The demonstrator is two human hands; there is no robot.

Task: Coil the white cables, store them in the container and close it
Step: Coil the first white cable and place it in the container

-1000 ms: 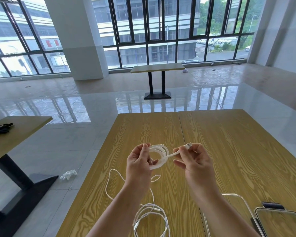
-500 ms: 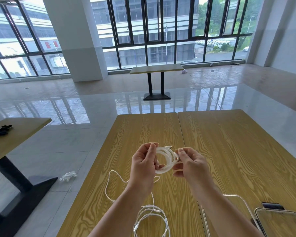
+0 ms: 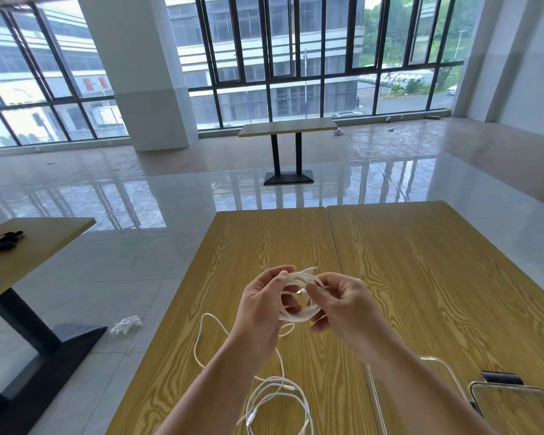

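A white cable wound into a small coil (image 3: pixel 299 313) is held above the wooden table (image 3: pixel 421 277) between both hands. My left hand (image 3: pixel 259 306) grips the coil's left side. My right hand (image 3: pixel 346 304) pinches the cable's end plug at the coil's right side. A second white cable (image 3: pixel 277 394) lies loose on the table below my arms, trailing toward the near edge. The clear container (image 3: pixel 443 372) sits at the lower right, partly hidden by my right forearm, with its clear lid (image 3: pixel 515 409) lying beside it.
A dark clip-like piece (image 3: pixel 500 378) sits behind the lid. Another wooden table (image 3: pixel 29 246) with a black object (image 3: pixel 0 241) stands to the left. A white crumpled thing (image 3: pixel 126 324) lies on the floor. A third table (image 3: pixel 288 127) stands far ahead.
My right hand has brought the cable's free end in from the upper right to the coil, which is now tighter. Both hands sit slightly closer together.
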